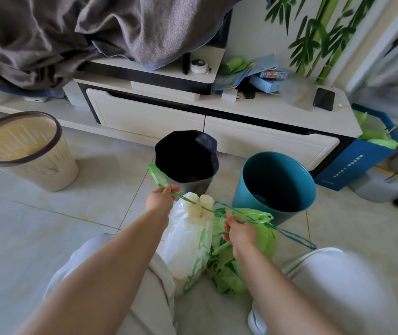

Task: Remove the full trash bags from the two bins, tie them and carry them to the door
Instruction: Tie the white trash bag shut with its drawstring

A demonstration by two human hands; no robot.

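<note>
Two bags, white bag [188, 240] and green bag [239, 262], on floor before emptied bins. Left hand [159, 199] and right hand [239, 230] fingers clamped on green drawstring [193, 201]. Risk: hard pull snaps string or leaves knot loose.

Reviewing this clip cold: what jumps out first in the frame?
Dead centre, both hands pull a green drawstring taut over two bags on the floor: the left hand grips one end, the right hand the other, above a white bag and a green bag. Behind them stand a black-lined bin and a teal bin, with a beige slatted bin far left.
</note>
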